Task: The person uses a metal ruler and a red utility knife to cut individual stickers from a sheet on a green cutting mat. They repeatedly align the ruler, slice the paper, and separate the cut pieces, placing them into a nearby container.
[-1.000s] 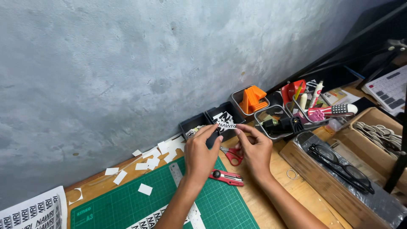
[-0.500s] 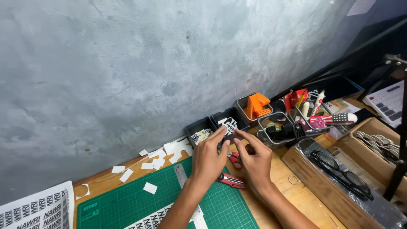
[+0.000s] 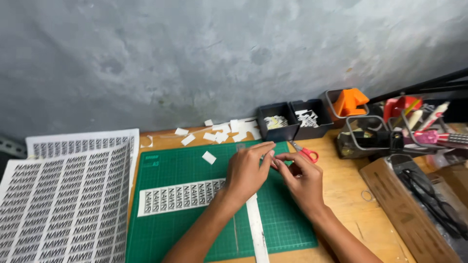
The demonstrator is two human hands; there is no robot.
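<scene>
My left hand and my right hand meet fingertip to fingertip low over the green cutting mat. Both hands are curled in a pinch; whatever sits between the fingertips is too small to make out. Red-handled scissors lie just beyond my right fingers. A metal ruler runs under my left wrist toward the mat's front edge. A strip of printed labels lies on the mat to the left of my left forearm. Two black bins holding cut labels stand behind the hands.
Large sheets of printed labels cover the left side. White paper scraps lie along the grey wall. At the right are a container with an orange part, a wire basket of tools and a wooden tray.
Both hands came back from the black bins, where they held a small printed label, down to the mat. The view swung left and now shows the label sheets.
</scene>
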